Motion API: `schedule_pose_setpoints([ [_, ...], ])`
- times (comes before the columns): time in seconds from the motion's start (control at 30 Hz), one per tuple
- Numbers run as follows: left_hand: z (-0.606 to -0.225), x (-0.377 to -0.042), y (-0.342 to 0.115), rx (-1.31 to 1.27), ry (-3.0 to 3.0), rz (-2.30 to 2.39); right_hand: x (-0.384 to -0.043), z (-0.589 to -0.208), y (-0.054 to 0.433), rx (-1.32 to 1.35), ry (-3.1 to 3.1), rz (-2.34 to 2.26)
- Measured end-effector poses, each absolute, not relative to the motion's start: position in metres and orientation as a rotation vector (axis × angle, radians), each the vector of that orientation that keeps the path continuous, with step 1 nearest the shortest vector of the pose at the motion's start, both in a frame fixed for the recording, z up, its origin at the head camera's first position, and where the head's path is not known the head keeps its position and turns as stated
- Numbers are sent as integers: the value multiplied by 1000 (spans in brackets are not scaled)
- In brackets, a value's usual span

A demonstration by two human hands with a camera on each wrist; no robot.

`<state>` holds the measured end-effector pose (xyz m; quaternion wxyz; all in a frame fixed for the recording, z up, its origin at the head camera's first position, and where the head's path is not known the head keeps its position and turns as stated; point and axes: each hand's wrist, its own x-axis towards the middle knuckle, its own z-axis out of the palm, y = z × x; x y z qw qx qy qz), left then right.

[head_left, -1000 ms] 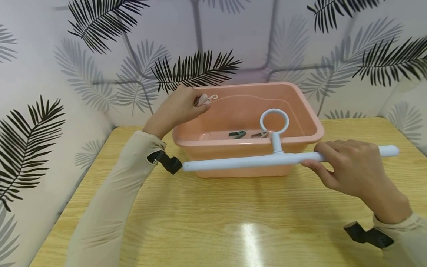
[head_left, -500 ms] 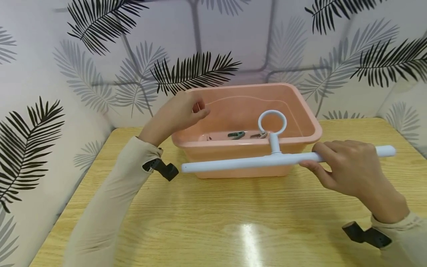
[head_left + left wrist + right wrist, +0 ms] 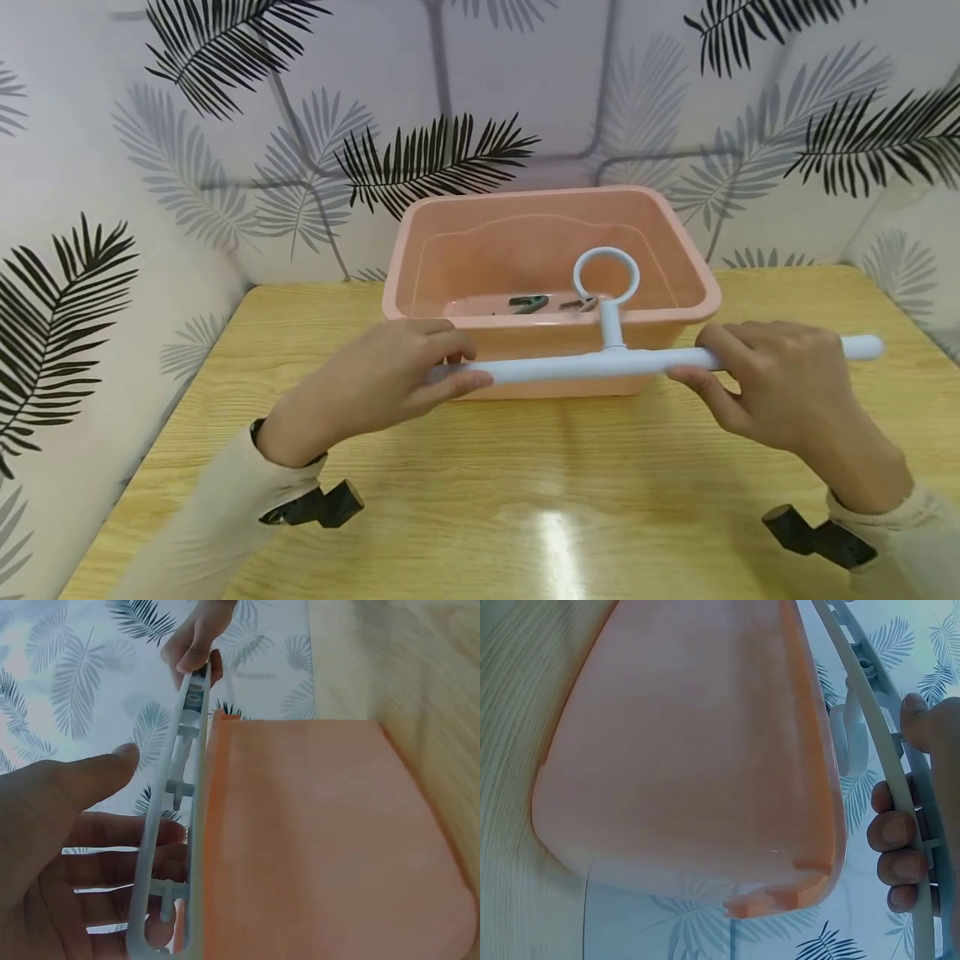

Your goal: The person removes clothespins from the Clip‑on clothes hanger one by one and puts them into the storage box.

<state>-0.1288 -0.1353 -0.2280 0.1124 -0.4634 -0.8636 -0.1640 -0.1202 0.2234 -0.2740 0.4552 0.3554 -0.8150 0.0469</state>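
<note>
A pale blue plastic hanger [image 3: 562,368], a long bar with a ring [image 3: 637,279] on a short stem, is held level in front of the pink basin. My right hand [image 3: 783,379] grips the bar near its right end, fingers curled round it in the right wrist view. My left hand [image 3: 382,371] is at the left end; in the left wrist view its thumb [image 3: 105,776] stands apart from the bar while the fingers reach behind it. The bar's hollow underside shows crossribs. A green clothespin [image 3: 530,303] and a pinkish-grey clothespin [image 3: 579,304] lie inside the basin.
The pink basin [image 3: 547,318] stands at the back of a wood-grain table [image 3: 465,483], close to a leaf-patterned backdrop [image 3: 525,75]. Its front wall hides part of its floor. Another patterned panel [image 3: 67,333] rises along the left side.
The left hand let go of a small pale clip over the basin, then came down and toward me to the hanger's left end. The right hand and hanger have barely moved.
</note>
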Motion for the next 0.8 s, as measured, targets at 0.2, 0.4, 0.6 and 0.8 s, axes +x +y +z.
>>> schedule_pose_setpoints([
  [0.2,-250,-112,-148,-1391,-2510,-429,-109,-276,204,927,-1973,149],
  [0.4,-272,-100,-164,-1459,-2601,-482,-98,-289,188,968,-1982,202],
  [0.6,-290,-83,-171,-1486,-2823,-595,-78,-323,182,1026,-2082,277],
  [0.8,-312,-74,-167,-1510,-2862,-594,-66,-350,187,1070,-2216,317],
])
